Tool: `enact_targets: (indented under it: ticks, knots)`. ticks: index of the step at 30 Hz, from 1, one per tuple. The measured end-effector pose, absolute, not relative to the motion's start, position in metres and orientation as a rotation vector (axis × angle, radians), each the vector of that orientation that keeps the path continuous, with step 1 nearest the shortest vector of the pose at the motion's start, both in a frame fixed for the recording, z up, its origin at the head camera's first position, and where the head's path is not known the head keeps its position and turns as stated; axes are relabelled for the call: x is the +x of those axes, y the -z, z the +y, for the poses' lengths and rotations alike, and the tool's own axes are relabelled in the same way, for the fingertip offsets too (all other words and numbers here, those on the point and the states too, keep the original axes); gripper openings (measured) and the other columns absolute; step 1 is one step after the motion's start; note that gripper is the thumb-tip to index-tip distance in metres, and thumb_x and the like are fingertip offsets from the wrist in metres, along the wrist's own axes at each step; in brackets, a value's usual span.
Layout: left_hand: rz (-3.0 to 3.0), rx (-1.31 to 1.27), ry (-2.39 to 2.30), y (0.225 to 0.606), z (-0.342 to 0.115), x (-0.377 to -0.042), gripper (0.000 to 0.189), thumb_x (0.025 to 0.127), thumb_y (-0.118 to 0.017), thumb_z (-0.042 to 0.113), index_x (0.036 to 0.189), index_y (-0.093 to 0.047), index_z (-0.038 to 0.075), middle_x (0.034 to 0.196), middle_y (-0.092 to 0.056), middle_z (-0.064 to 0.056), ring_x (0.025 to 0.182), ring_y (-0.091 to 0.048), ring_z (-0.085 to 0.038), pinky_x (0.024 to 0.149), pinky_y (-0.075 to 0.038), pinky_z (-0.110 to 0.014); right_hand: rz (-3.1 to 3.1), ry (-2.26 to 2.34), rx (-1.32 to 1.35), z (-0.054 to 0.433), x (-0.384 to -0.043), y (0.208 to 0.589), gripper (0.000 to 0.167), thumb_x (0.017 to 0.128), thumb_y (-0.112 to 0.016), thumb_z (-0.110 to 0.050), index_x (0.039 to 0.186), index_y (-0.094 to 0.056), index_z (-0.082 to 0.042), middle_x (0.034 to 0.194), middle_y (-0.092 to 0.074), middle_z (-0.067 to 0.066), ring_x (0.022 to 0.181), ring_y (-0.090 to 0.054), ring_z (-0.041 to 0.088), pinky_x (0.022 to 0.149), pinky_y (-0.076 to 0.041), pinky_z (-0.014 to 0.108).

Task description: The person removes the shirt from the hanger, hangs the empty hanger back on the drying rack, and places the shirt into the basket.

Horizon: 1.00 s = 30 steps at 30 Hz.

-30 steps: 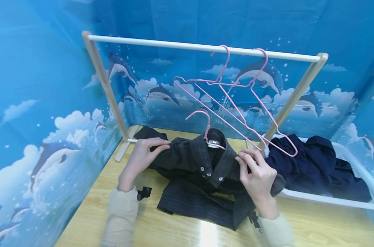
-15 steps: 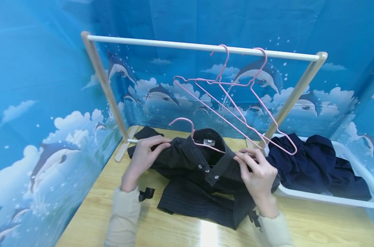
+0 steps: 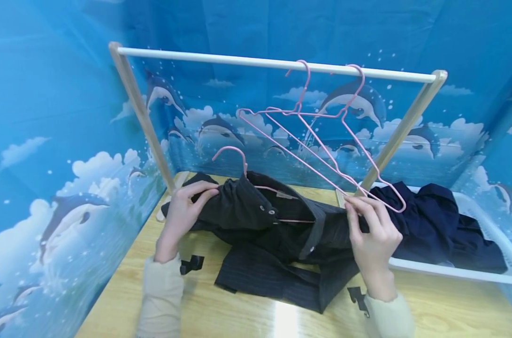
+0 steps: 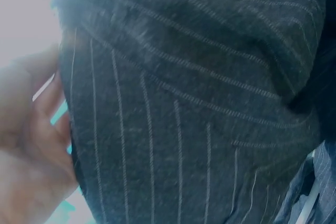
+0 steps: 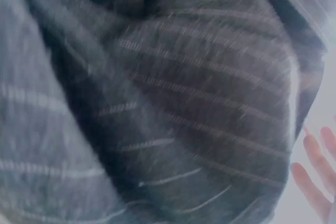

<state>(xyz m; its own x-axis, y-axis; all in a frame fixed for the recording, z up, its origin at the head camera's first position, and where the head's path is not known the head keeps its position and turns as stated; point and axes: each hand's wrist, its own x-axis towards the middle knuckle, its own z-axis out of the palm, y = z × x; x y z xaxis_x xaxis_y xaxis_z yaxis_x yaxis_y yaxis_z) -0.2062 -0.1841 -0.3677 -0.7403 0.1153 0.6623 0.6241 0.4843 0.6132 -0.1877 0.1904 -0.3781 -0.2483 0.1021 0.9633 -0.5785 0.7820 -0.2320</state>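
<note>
A dark pinstriped shirt with white buttons lies bunched on the table, its collar spread wide. Inside the neck sits a pink hanger, its hook sticking up at the collar's left side. My left hand pinches the shirt's left shoulder between thumb and fingers. At the opposite shoulder, my right hand pinches the cloth with its fingertips. Striped fabric fills most of both wrist views, with the left fingers at its edge. Most of the hanger's arms are hidden under the shirt.
Two pink hangers hang from the white rail of a wooden-legged rack behind the shirt. A white basket holding dark navy clothes stands at the right. Blue dolphin-print sheeting surrounds the wooden table.
The hanger's hook has shifted left and up inside the collar. My right hand has moved right with the shoulder cloth, my left slightly left, and the collar has spread wider.
</note>
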Motion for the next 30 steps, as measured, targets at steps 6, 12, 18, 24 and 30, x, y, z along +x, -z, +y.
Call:
enact_targets:
  ticks: [6, 12, 18, 24, 30]
  knots:
    - [-2.140, -0.549, 1.179, 0.365, -0.181, -0.206, 0.011, 0.093, -0.071, 0.007, 0.100, -0.079, 0.008, 0.094, -0.077, -0.005, 0.085, -0.071, -0.019, 0.078, -0.050, -0.018, -1.581, -0.683, 0.380, 0.169, -0.179, 0.375, 0.021, 0.089, -0.077, -0.021, 0.088, -0.076, 0.000, 0.084, -0.073, 0.016, 0.063, -0.066, 0.033, 0.063, -0.044, 0.022]
    - [-2.141, -0.497, 1.164, 0.364, -0.183, -0.204, 0.011, 0.093, -0.072, 0.009, 0.100, -0.080, 0.008, 0.095, -0.077, -0.007, 0.085, -0.071, -0.021, 0.077, -0.048, -0.015, -1.654, -0.549, 0.413, 0.156, -0.181, 0.392, 0.039, 0.090, -0.076, -0.043, 0.086, -0.076, -0.005, 0.087, -0.073, 0.012, 0.064, -0.067, 0.032, 0.051, -0.046, 0.042]
    - [-2.161, -0.481, 1.171, 0.362, -0.193, -0.200, 0.013, 0.095, -0.070, 0.009, 0.104, -0.079, 0.008, 0.099, -0.077, -0.008, 0.089, -0.071, -0.019, 0.080, -0.049, -0.015, -1.721, -0.443, 0.439, 0.142, -0.179, 0.403, 0.040, 0.087, -0.075, -0.046, 0.088, -0.074, -0.006, 0.089, -0.071, 0.010, 0.063, -0.065, 0.030, 0.045, -0.045, 0.042]
    - [-2.224, -0.422, 1.212, 0.362, -0.210, -0.195, 0.016, 0.098, -0.067, 0.012, 0.108, -0.079, 0.009, 0.102, -0.077, -0.007, 0.093, -0.067, -0.003, 0.082, -0.049, -0.015, -1.675, -0.394, 0.399, 0.139, -0.184, 0.406, 0.010, 0.080, -0.071, -0.011, 0.088, -0.076, -0.009, 0.091, -0.072, 0.009, 0.069, -0.064, 0.033, 0.049, -0.047, 0.044]
    - [-2.304, -0.479, 1.191, 0.361, -0.224, -0.190, 0.016, 0.098, -0.065, 0.007, 0.108, -0.078, 0.008, 0.102, -0.076, -0.008, 0.087, -0.064, 0.001, 0.073, -0.045, -0.015, -1.656, -0.389, 0.332, 0.150, -0.191, 0.405, 0.010, 0.080, -0.071, -0.004, 0.086, -0.077, -0.009, 0.094, -0.073, 0.010, 0.079, -0.063, 0.037, 0.065, -0.051, 0.049]
